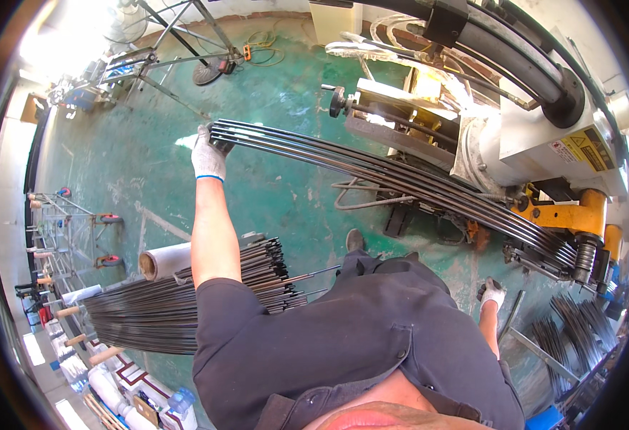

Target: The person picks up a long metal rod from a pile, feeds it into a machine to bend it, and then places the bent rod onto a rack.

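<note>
At upper left, the left grip (210, 155), gloved in white knit, grasps one end of a bundle of long, thin, dark metal rods (372, 170); the far end lies near a yellow metal bracket (569, 216). The right grip (493, 292), white-gloved, is apart from them; its closure cannot be determined.

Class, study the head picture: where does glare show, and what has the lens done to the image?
Head view: glare washes out the upper left corner; head view: a bright patch lies on the green floor beside the left hand; head view: black surrounds the rounded image, typical of fisheye.
</note>
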Demonstrator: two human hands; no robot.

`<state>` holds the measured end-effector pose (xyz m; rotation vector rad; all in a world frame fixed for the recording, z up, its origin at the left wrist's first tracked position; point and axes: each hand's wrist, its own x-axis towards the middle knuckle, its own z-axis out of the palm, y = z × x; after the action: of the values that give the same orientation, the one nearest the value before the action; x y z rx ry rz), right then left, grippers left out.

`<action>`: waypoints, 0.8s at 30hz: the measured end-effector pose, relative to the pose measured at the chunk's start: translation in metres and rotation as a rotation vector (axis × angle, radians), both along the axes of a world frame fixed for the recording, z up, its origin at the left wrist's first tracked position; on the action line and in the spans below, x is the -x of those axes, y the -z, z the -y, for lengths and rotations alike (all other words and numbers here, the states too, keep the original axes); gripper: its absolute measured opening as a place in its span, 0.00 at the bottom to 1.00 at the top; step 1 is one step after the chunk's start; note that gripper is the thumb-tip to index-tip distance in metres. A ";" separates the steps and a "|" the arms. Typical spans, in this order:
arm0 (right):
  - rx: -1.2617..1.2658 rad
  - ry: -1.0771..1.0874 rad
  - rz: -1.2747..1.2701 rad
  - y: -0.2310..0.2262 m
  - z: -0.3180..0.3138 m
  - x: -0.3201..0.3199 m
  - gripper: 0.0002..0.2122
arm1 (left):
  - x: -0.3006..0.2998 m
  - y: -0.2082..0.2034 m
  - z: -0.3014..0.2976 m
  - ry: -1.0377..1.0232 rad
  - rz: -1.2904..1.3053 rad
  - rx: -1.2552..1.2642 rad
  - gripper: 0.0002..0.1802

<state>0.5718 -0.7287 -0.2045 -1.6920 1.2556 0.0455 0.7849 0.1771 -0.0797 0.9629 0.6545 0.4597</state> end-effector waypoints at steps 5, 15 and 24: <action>-0.004 0.055 0.030 0.005 0.016 0.023 0.07 | -0.015 -0.012 0.021 0.138 0.018 -0.095 0.20; 0.211 -0.199 -0.328 -0.026 0.003 0.025 0.15 | 0.007 -0.008 -0.020 0.343 -0.195 -0.194 0.28; 0.001 -0.105 -0.213 -0.026 0.064 0.026 0.17 | 0.018 -0.015 0.110 -0.086 -0.107 0.084 0.39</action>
<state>0.5459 -0.7925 -0.1788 -1.7887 1.3203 0.2955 0.7671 0.0673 -0.0650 0.8864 0.8086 0.4547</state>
